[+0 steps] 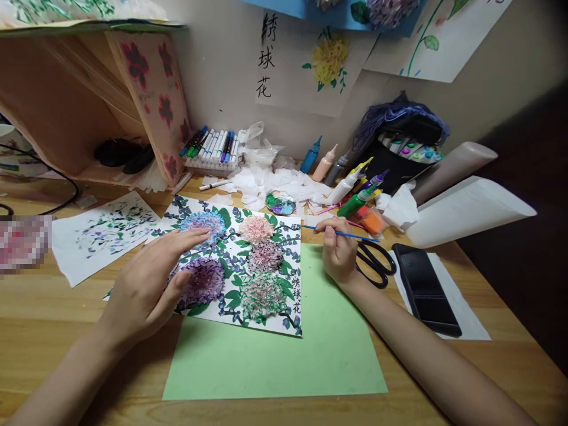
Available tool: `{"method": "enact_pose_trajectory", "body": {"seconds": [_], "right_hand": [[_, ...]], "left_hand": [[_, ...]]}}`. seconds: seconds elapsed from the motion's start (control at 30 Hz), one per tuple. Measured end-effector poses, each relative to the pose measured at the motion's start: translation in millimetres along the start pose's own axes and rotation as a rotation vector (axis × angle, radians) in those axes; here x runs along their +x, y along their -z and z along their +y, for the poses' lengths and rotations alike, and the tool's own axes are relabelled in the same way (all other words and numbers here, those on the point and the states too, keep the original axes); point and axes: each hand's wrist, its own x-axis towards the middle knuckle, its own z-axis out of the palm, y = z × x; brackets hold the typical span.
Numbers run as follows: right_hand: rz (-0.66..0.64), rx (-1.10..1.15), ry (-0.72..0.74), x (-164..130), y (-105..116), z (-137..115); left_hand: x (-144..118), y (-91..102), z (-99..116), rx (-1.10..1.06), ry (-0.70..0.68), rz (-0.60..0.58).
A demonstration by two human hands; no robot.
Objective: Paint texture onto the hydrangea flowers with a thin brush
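My right hand [339, 251] is closed round a thin blue paintbrush [347, 234], whose tip points left to the right edge of a flower picture [234, 307]. That picture is a white sheet with raised, ruffled flowers in blue, pink, purple and green, painted leaves and dark branches. My left hand [148, 281] lies over its left side, fingers stretched out together and thumb apart, holding nothing. It partly covers the blue and purple flowers; I cannot tell whether it touches them. Beneath the picture is a light green sheet [275, 367]. Just behind it sits a small paint-smeared palette [280, 203].
Black-handled scissors [377, 263] and a black phone [426, 290] lie right of my right hand. Paint bottles [352, 201], crumpled tissue [252, 183] and a marker tray [215, 148] stand along the back. At left lies a paint-dabbed paper [106, 236] by a cardboard box [148, 100].
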Motion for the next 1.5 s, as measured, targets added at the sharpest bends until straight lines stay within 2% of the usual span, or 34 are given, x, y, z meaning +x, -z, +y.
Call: {"method": "enact_pose_trajectory", "body": {"seconds": [0.5, 1.23, 1.33, 1.5], "right_hand": [[-0.007, -0.022, 0.004, 0, 0, 0], [0.007, 0.033, -0.001, -3, -1, 3], [0.000, 0.074, -0.045, 3, -7, 5], [-0.121, 0.091, -0.195, 18, -18, 9]], "left_hand": [[1, 2.5, 2, 0.011, -0.002, -0.009], [1, 0.4, -1, 0.015, -0.026, 0.048], [1, 0.5, -2, 0.007, -0.027, 0.044], [1, 0.2, -1, -0.002, -0.009, 0.010]]}}
